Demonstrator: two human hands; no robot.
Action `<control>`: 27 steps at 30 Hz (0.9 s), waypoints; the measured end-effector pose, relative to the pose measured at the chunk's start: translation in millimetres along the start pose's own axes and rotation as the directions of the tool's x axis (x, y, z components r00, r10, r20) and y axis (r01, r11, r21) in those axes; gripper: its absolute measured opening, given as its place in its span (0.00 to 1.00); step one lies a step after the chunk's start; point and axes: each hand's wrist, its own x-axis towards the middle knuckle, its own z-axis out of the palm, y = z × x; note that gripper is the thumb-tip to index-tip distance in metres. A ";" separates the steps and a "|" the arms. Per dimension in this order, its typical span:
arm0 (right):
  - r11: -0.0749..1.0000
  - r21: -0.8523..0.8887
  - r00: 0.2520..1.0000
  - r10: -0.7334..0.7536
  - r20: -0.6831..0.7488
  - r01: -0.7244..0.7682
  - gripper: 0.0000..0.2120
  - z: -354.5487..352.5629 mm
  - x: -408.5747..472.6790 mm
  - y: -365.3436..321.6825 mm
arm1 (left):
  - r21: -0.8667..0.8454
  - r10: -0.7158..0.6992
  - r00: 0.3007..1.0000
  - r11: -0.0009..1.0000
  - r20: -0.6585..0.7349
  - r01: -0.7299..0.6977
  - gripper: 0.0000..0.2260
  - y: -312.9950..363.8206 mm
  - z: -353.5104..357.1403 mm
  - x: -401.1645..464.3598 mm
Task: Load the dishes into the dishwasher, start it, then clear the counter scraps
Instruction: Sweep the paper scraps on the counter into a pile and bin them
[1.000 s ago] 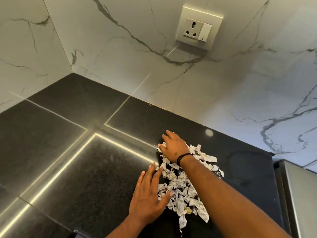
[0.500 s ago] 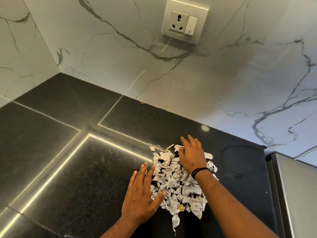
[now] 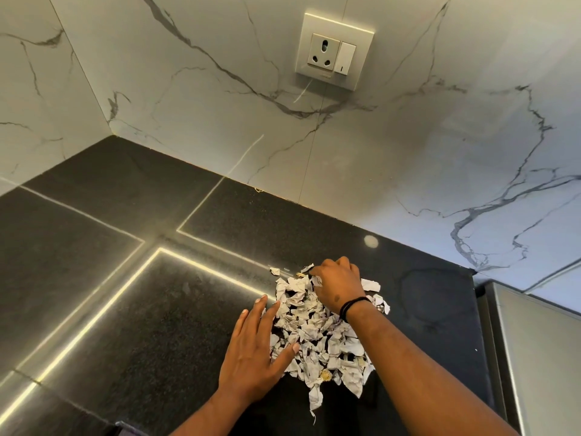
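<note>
Head view: crumpled white paper scraps (image 3: 317,335)

Single head view: I look steeply down and forward, close over the black worktop (image 3: 132,309), towards its marble corner wall (image 3: 408,146).

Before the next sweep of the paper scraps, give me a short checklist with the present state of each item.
1. Scraps gathered in one pile: mostly ok; the paper scraps lie heaped on the counter, but a stray piece sits apart at the far left.
2. Left hand walling the pile: ok, flat on the counter, fingers straight against the pile's left edge.
3. Right hand on the far side: ok, fingers curled at the pile's back edge; whether they hold scraps, cannot tell.
4. Bin or container to receive scraps: not ok, none in view.
5. Scraps behind the right wrist: not ok, a few pieces lie right of it.
</note>
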 end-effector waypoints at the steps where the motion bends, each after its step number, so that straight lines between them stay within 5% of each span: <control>1: 1.000 -0.029 1.000 -0.008 -0.017 0.008 0.16 1.0 0.1 -2.2 | -0.039 -0.011 1.000 0.999 -0.001 0.010 0.39 0.9 -1.6 -0.6; 5: 0.999 0.021 0.983 0.043 -0.179 -0.040 0.13 -2.8 -6.6 -6.2 | -0.455 -0.164 0.985 0.882 -0.052 0.122 0.34 3.0 -10.1 2.3; 9: 0.971 0.239 0.955 0.084 -0.283 -0.015 0.13 -17.2 -32.6 -29.3 | -0.870 -0.544 0.836 0.443 -0.069 0.216 0.10 22.3 -33.2 23.6; 11: 0.942 0.330 0.951 0.042 -0.308 0.066 0.13 -21.4 -48.9 -51.8 | -0.951 -0.627 0.778 0.229 0.018 0.207 0.10 32.8 -48.1 35.9; 15: 0.872 0.440 0.949 -0.080 -0.305 0.215 0.18 -18.4 -61.1 -80.5 | -0.885 -0.476 0.755 -0.346 0.450 0.310 0.21 36.7 -64.6 51.5; 17: 0.849 0.498 0.950 -0.014 -0.312 0.176 0.20 -20.1 -52.6 -70.3 | -0.785 -0.390 0.736 -0.539 0.553 0.305 0.22 38.7 -70.2 52.0; 23: 0.920 0.300 0.934 0.312 -0.174 -0.251 0.19 -13.3 -24.5 7.5 | -0.705 -0.391 0.686 -0.663 0.614 0.253 0.17 39.2 -68.8 45.1; 27: 0.940 0.149 0.950 0.312 -0.022 -0.306 0.18 0.4 -18.4 23.1 | -0.690 -0.378 0.686 -0.679 0.622 0.251 0.18 38.8 -62.7 44.8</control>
